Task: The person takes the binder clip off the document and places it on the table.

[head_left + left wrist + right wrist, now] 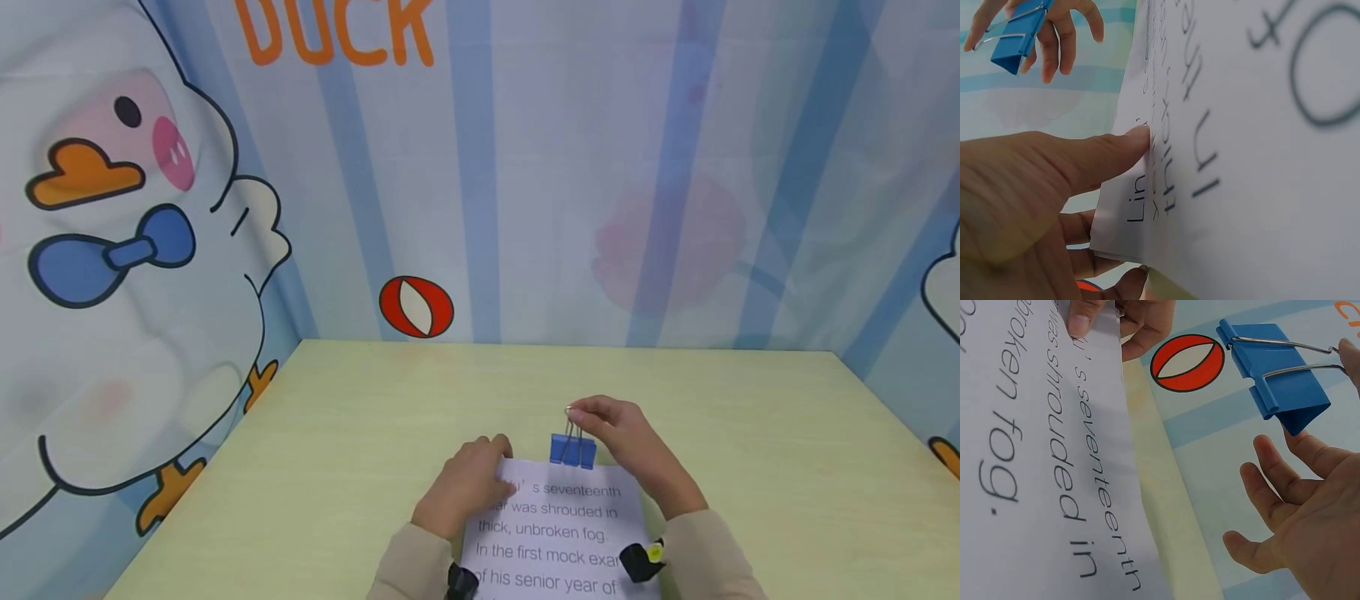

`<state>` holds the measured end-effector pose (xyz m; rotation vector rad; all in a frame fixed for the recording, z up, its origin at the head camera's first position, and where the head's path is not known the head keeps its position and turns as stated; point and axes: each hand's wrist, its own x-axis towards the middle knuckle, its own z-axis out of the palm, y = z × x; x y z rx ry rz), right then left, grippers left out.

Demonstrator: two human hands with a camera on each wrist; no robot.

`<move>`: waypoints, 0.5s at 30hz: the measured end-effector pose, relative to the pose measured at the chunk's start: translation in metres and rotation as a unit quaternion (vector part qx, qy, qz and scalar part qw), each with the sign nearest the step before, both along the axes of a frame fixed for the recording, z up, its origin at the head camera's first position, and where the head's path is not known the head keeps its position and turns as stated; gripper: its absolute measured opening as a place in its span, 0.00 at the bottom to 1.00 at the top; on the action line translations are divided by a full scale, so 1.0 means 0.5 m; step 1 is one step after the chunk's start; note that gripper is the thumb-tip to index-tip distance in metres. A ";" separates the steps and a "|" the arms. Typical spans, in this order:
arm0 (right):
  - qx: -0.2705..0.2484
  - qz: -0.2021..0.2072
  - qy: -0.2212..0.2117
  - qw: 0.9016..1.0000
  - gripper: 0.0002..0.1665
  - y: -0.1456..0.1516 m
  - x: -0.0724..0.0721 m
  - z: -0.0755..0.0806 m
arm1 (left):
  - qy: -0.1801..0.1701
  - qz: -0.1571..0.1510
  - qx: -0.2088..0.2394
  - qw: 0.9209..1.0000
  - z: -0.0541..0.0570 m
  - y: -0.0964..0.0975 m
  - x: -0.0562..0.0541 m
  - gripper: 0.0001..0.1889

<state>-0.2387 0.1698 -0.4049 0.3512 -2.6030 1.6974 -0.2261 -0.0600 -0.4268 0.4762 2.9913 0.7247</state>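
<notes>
A stack of white paper sheets (555, 546) printed with large English text lies in front of me. At its upper left corner my left hand (467, 483) grips the stack; in the left wrist view the thumb (1113, 153) presses on the printed face and the other fingers are behind the sheets. Just past the top edge, my right hand (626, 437) holds a blue binder clip (573, 451) by its silver wire handles. The clip (1285, 369) is apart from the paper in the right wrist view, and the remaining fingers of that hand spread below it.
The pale yellow table (360, 400) extends around the paper to a back edge. Behind it hangs a light-blue striped cloth (540, 167) with duck drawings and a red-and-white ball print (437, 307). Black wrist straps (640, 563) show at both sleeves.
</notes>
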 end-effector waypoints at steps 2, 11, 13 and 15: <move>-0.008 0.002 0.005 1.000 0.27 0.007 -0.002 0.000 | -0.005 0.003 0.008 1.000 -0.002 -0.001 -0.002 0.19; -0.021 0.006 0.004 1.000 0.27 0.033 -0.003 0.003 | -0.026 0.022 0.017 0.999 -0.008 -0.010 -0.010 0.21; -0.023 0.007 0.004 1.000 0.27 0.037 -0.003 0.005 | -0.028 0.025 0.018 0.999 -0.007 -0.013 -0.011 0.21; -0.025 0.009 0.001 1.000 0.27 0.041 -0.003 0.006 | -0.031 0.028 0.019 0.999 -0.008 -0.016 -0.013 0.22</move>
